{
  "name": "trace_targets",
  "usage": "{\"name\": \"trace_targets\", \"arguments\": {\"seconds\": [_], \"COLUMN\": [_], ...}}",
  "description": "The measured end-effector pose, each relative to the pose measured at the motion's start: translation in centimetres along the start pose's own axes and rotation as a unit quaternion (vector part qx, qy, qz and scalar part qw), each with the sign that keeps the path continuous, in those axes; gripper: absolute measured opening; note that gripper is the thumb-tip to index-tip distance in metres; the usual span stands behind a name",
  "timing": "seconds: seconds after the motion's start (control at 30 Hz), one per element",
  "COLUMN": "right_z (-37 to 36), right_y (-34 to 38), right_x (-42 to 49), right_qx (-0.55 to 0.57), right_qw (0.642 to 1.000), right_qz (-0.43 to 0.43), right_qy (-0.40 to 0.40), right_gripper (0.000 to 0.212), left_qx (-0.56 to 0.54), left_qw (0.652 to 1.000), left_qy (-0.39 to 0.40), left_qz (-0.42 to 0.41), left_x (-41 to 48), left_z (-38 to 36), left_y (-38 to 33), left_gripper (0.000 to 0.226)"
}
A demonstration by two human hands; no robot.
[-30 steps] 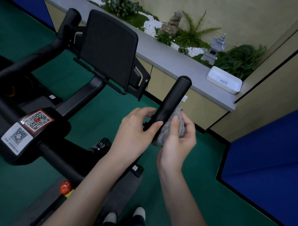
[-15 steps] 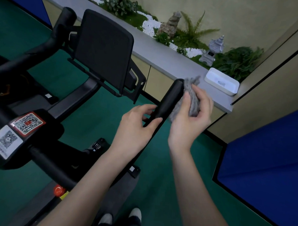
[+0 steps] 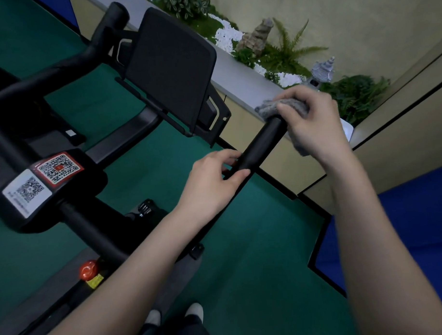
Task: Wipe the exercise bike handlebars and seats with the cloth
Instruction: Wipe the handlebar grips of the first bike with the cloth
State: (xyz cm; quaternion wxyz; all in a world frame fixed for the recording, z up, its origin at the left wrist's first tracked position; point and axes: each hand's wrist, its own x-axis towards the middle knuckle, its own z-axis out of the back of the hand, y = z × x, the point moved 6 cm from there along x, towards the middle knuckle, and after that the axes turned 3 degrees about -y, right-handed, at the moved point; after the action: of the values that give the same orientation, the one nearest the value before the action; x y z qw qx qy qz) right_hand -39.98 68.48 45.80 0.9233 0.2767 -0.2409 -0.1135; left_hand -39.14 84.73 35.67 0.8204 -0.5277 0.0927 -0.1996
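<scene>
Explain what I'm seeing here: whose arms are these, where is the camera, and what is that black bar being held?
There is no robot here. These are a person's two bare arms, filmed by one wide-angle camera worn on the head and looking forward and down, which is why the shoes show at the bottom. The black machine is an exercise bike. The left hand grips the handlebar lower down, seemingly to steady it. The right hand holds a grey cloth over the bar's tip to wipe it. To the left are a dark screen panel, two QR-code stickers and a red knob. Behind runs a ledge with plants.
</scene>
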Motion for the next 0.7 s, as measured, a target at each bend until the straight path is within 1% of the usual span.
{"name": "trace_targets", "arguments": {"seconds": [0.07, 0.1, 0.17, 0.23, 0.3, 0.37, 0.4, 0.47, 0.53, 0.57, 0.63, 0.67, 0.7], "right_z": [0.0, -0.2, -1.2, -2.3, -3.3, -4.4, -4.6, -3.8, -2.3, -1.5, -0.1, 0.3, 0.4], "right_y": [1.7, 2.7, 4.2, 4.9, 5.4, 5.5, 5.5, 5.4, 4.7, 4.1, 2.4, 1.5, 0.5], "right_x": [-0.2, -0.4, -0.8, -1.2, -2.1, -3.1, -3.3, -2.7, -1.4, -0.8, -0.6, -1.0, -1.5], "right_qx": [-0.048, -0.074, -0.151, -0.237, -0.291, -0.305, -0.298, -0.267, -0.237, -0.214, -0.122, -0.064, -0.007], "right_qw": [0.994, 0.985, 0.953, 0.914, 0.879, 0.857, 0.856, 0.878, 0.912, 0.933, 0.978, 0.992, 0.997], "right_qz": [0.097, 0.148, 0.234, 0.279, 0.312, 0.336, 0.339, 0.324, 0.298, 0.268, 0.169, 0.109, 0.045], "right_qy": [0.032, 0.057, 0.121, 0.174, 0.210, 0.245, 0.251, 0.231, 0.156, 0.112, 0.031, -0.012, -0.055], "right_gripper": [0.013, 0.013, 0.012, 0.011, 0.012, 0.013, 0.013, 0.012, 0.012, 0.013, 0.015, 0.015, 0.014], "left_qx": [-0.004, -0.006, -0.007, -0.009, -0.021, -0.032, -0.035, -0.034, -0.032, -0.033, -0.035, -0.034, -0.031], "left_qw": [1.000, 1.000, 1.000, 1.000, 1.000, 0.999, 0.999, 0.999, 0.999, 0.999, 0.999, 0.999, 0.999], "left_qy": [0.001, 0.001, -0.001, -0.003, -0.001, 0.003, 0.005, 0.008, 0.010, 0.010, 0.008, 0.006, 0.004], "left_qz": [0.002, 0.002, 0.004, 0.010, 0.022, 0.032, 0.035, 0.037, 0.038, 0.040, 0.040, 0.039, 0.037], "left_x": [0.0, 0.0, 0.0, 0.1, 0.1, 0.2, 0.2, 0.2, 0.3, 0.3, 0.3, 0.3, 0.3], "left_z": [0.0, 0.0, 0.0, 0.2, 0.2, 0.3, 0.3, 0.3, 0.3, 0.2, 0.2, 0.2, 0.2], "left_y": [0.0, 0.0, -0.1, -0.1, 0.0, 0.1, 0.2, 0.3, 0.3, 0.3, 0.3, 0.3, 0.2], "left_gripper": [0.033, 0.032, 0.031, 0.029, 0.025, 0.021, 0.020, 0.021, 0.023, 0.022, 0.022, 0.021, 0.022]}}
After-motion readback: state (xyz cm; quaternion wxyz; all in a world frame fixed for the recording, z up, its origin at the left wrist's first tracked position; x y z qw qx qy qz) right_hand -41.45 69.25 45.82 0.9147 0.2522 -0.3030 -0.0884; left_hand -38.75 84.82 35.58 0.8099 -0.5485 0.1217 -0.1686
